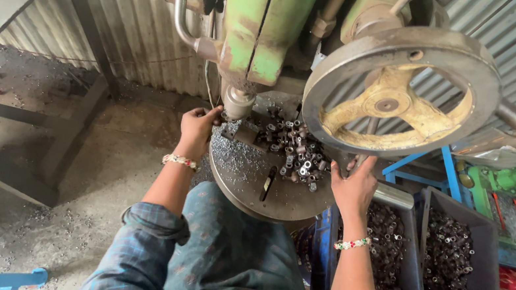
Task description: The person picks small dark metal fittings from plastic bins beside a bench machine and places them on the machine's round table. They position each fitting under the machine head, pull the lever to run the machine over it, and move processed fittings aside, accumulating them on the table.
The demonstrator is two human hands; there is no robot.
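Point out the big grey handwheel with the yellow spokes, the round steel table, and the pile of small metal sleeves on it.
grey handwheel (348,67): head view, on its upper-left rim.
round steel table (238,169): head view, bare shaving-dusted surface.
pile of small metal sleeves (297,149): head view, middle of the heap.

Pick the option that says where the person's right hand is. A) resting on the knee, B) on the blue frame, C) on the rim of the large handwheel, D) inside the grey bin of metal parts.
C: the right hand closes its grip on the lower rim of the large handwheel, while the left hand is at the round press table under the ram.
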